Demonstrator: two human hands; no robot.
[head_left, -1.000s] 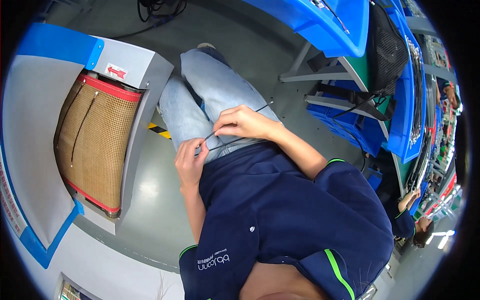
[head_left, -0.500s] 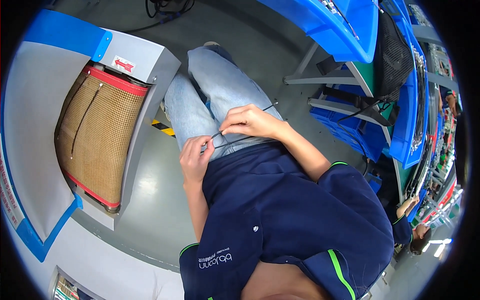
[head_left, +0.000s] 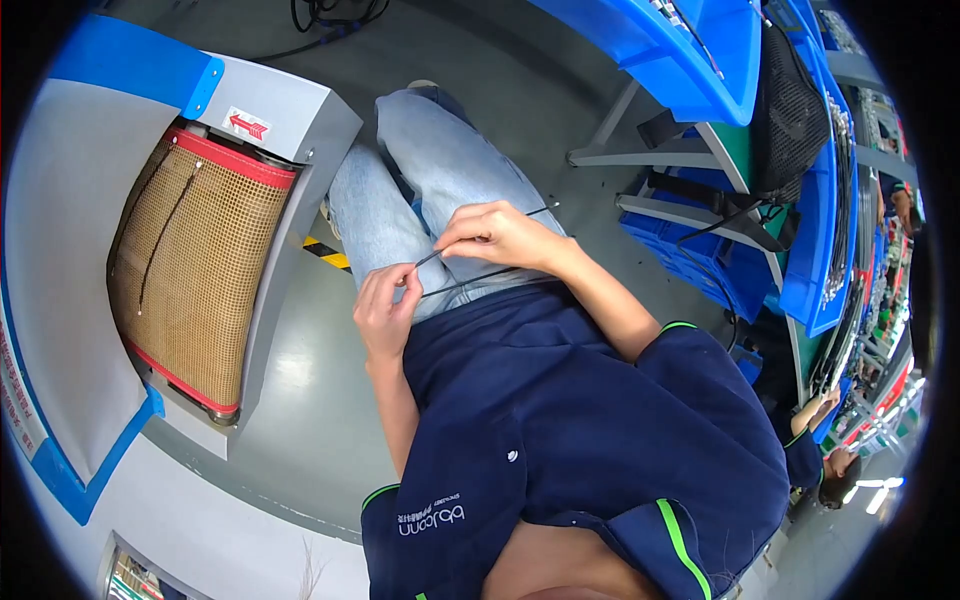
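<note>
A thin black cable (head_left: 428,258) is pinched between the fingers of both my hands, over my lap. My left hand (head_left: 384,312) grips it with thumb and forefinger, and a short stretch runs from there up to my right hand (head_left: 505,238), also closed on it. Past the right knuckles, a tail with a small bright tip sticks out over my thigh. A second stretch of black cable passes lower, across the jeans, from the left fingers to beneath the right wrist. My fingers hide whatever lies within each pinch.
On the left, a brown mesh conveyor belt (head_left: 215,240) with red edges carries thin black cables (head_left: 170,232) out of a grey-white machine (head_left: 300,115). Blue bins (head_left: 690,60) and a black mesh bag (head_left: 795,125) stand at the right. Another person (head_left: 805,465) works at the far right.
My hands have drawn slightly apart, the left one shifting left, and more cable shows between them. The cables on the belt have slid slightly leftward.
</note>
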